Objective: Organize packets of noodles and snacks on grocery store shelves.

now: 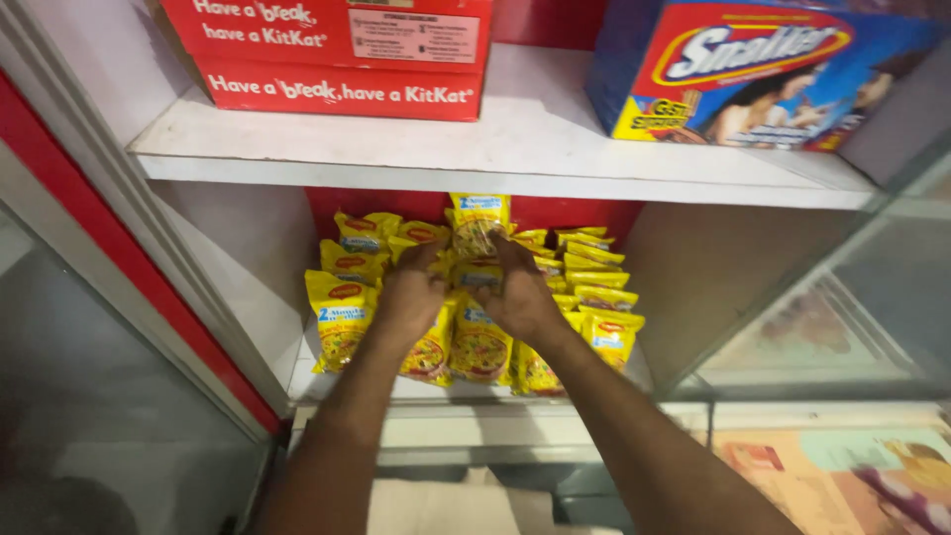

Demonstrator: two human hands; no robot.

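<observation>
Shop shelving, white boards with a red back panel, glass door panes to either side; the view looks down into the lower shelf (297, 372), which is stocked with yellow noodle packets.

Both arms reach in from below. Left hand (411, 292): fingers curled onto the packets at the middle of the stack, seemingly gripping one edge; exact grasp hidden by the hand itself. Right hand (517, 295): fingers bent around a packet (479, 275) at the centre, which sits between the two hands; the hands are close together, nearly touching, neither spread flat. A further packet (477, 220) stands upright just behind the fingertips, against the back panel.

Packets lie in rough rows: a left row (342, 317) leaning forward, a front row (480, 347) upright under the wrists, a right pile (594, 287) stacked flat and overlapping.

Risk, as judged: the rows are loose and lean on one another; pulling or pushing one packet at the centre could topple the upright one behind or slide the front row off the shelf edge; a tight grip could crush the contents.

Containers: upper shelf (515, 149) carries two stacked red cartons (337, 59) at left and a blue carton (753, 69) at right; all appear closed, contents not visible.
</observation>
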